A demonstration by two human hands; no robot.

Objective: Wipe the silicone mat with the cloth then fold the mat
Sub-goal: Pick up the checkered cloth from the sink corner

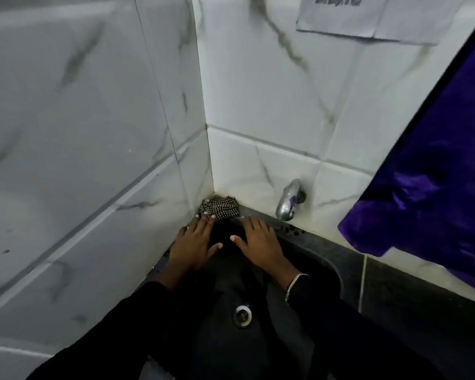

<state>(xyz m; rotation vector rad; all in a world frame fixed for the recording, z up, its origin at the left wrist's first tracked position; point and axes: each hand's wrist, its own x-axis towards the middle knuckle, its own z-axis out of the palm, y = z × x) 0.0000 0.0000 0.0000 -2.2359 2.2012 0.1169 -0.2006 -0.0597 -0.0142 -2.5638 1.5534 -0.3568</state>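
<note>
A black silicone mat (226, 234) lies across the far rim of a dark sink, hard to tell apart from the basin. My left hand (194, 244) presses flat on its left side with straight fingers. My right hand (258, 242) presses flat on its right side, a chain bracelet on the wrist. A black-and-white checked cloth (221, 208) sits bunched in the wall corner just beyond my fingertips, touching the tips of my left hand.
The dark sink (327, 259) has a metal drain (242, 315) at its bottom. A chrome tap (289, 200) sticks out of the marble-tiled wall on the right. A purple fabric (428, 187) hangs at the right. A paper notice (368, 17) is stuck high on the wall.
</note>
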